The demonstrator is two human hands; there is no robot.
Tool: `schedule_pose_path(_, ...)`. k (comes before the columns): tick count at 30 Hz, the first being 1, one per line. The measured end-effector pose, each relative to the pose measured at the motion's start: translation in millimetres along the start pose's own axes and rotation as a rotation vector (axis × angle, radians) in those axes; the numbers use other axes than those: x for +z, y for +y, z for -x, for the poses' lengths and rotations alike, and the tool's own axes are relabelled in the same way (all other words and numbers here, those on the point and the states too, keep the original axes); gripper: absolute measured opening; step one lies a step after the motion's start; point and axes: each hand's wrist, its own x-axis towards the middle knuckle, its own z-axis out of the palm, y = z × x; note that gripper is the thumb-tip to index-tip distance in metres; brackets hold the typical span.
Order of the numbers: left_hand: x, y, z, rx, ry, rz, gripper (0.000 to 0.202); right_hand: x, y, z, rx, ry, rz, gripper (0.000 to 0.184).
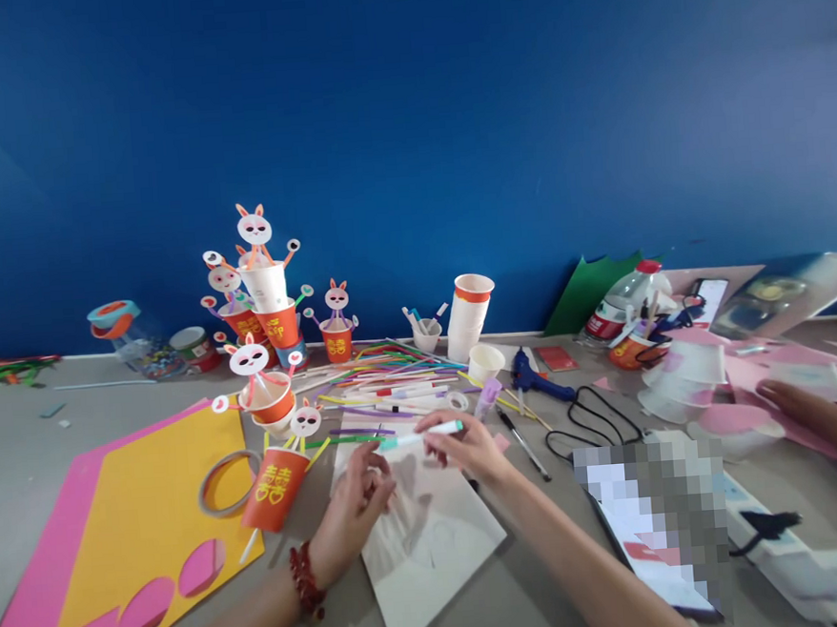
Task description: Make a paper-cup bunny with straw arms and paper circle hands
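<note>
A white marker with mint-green ends [421, 436] lies sideways in the fingers of my right hand [467, 447], which is closed on it. My left hand [360, 504], with a red bead bracelet at the wrist, has its fingers loosely bent and apart near the marker's left end. Below both hands rests a white sheet of paper [436, 561] bearing faint drawn lines. Left of my left hand, a red paper cup [275, 491] with a rabbit face tilts beside a roll of tape [208, 486]. A black pen [524, 445] lies right of my right hand.
Rabbit-decorated cups [276, 323] stand stacked at the back left. Yellow card [165, 494] covers pink card. Colored sticks [394, 372], a blue glue gun [538, 377] and its cord lie ahead. A phone [641, 537] sits at right, near another person's hand [802, 411].
</note>
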Motion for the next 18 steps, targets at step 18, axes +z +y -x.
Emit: schedule_pose_path(18,-3.8,20,0,0.193,-0.196,-0.342,0.013,8,18,-39,0.071,0.021,0.917,0.022)
